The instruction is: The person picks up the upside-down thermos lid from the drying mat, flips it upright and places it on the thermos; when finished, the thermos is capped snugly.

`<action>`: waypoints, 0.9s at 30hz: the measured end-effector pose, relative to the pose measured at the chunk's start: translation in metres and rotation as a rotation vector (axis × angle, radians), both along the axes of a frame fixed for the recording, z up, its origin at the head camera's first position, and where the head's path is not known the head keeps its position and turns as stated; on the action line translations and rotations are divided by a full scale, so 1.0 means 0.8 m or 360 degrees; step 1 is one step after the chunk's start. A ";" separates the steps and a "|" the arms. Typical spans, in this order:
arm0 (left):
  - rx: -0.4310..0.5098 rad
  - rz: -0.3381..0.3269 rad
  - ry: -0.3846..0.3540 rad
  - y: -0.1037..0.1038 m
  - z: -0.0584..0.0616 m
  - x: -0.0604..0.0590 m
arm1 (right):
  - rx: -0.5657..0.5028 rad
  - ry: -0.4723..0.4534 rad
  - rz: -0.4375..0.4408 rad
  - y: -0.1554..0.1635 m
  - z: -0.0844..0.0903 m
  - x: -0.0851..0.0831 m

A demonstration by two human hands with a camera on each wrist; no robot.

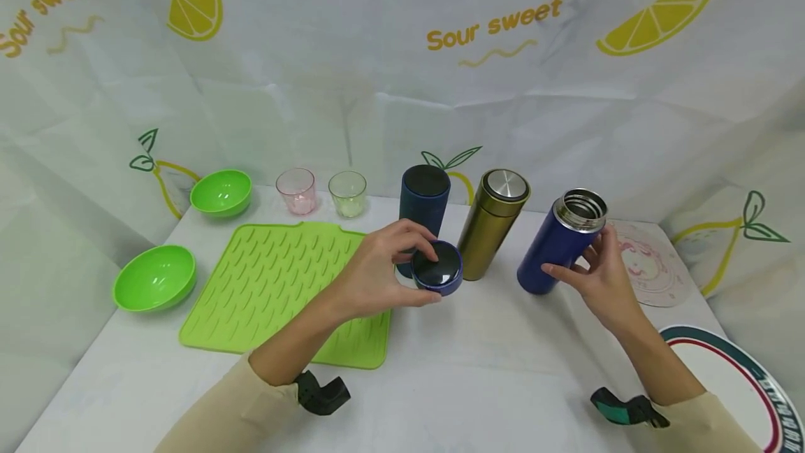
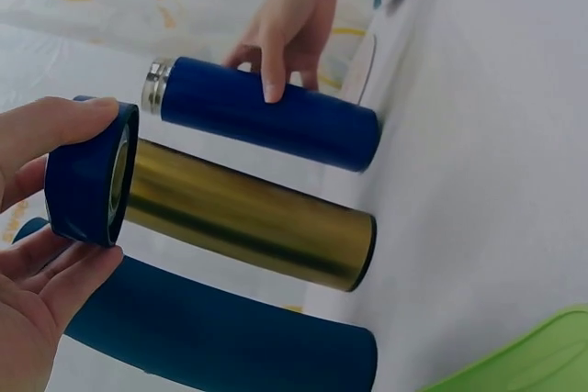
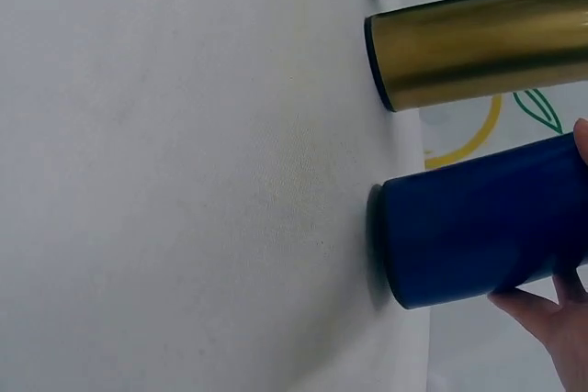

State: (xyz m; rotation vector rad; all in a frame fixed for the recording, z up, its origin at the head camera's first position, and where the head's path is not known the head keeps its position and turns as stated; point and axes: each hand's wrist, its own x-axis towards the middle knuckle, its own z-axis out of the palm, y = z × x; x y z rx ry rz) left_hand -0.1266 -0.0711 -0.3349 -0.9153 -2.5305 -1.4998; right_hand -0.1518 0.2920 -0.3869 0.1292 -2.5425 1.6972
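Between the thumb and fingers of my left hand (image 1: 391, 268) is a round blue lid (image 1: 438, 272) with a shiny black top, raised in front of the dark blue bottle. The left wrist view shows the lid (image 2: 92, 172) side-on, its hollow underside facing away from the palm. My right hand (image 1: 604, 284) grips a blue thermos flask (image 1: 556, 247) from its right side. That flask has no lid on, and its bare steel neck (image 1: 581, 210) shows. In the right wrist view the flask's base (image 3: 404, 245) is right at the white tabletop, with a shadow beside it.
A gold flask (image 1: 490, 229) and a dark teal-blue bottle (image 1: 425, 194) stand left of the blue flask. Further left are a green mat (image 1: 277, 292), two green bowls (image 1: 157, 278), a pink glass (image 1: 297, 193) and a greenish glass (image 1: 348, 196). A round plate (image 1: 723, 369) lies at right.
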 end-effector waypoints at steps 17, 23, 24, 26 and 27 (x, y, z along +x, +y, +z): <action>0.0114 -0.0064 0.0089 0.023 0.026 -0.003 | 0.0624 0.0027 0.0574 -0.016 0.038 0.036; 0.0114 -0.0107 0.0082 0.038 0.029 -0.005 | 0.0664 0.0011 0.0780 -0.029 0.046 0.031; 0.0111 -0.0119 0.0078 0.040 0.028 -0.005 | 0.0662 0.0009 0.0807 -0.030 0.046 0.030; 0.0116 -0.0141 0.0066 0.044 0.025 -0.006 | 0.0668 -0.0011 0.0848 -0.033 0.047 0.028; 0.0126 -0.0153 0.0055 0.046 0.024 -0.007 | 0.0670 -0.0020 0.0865 -0.034 0.047 0.028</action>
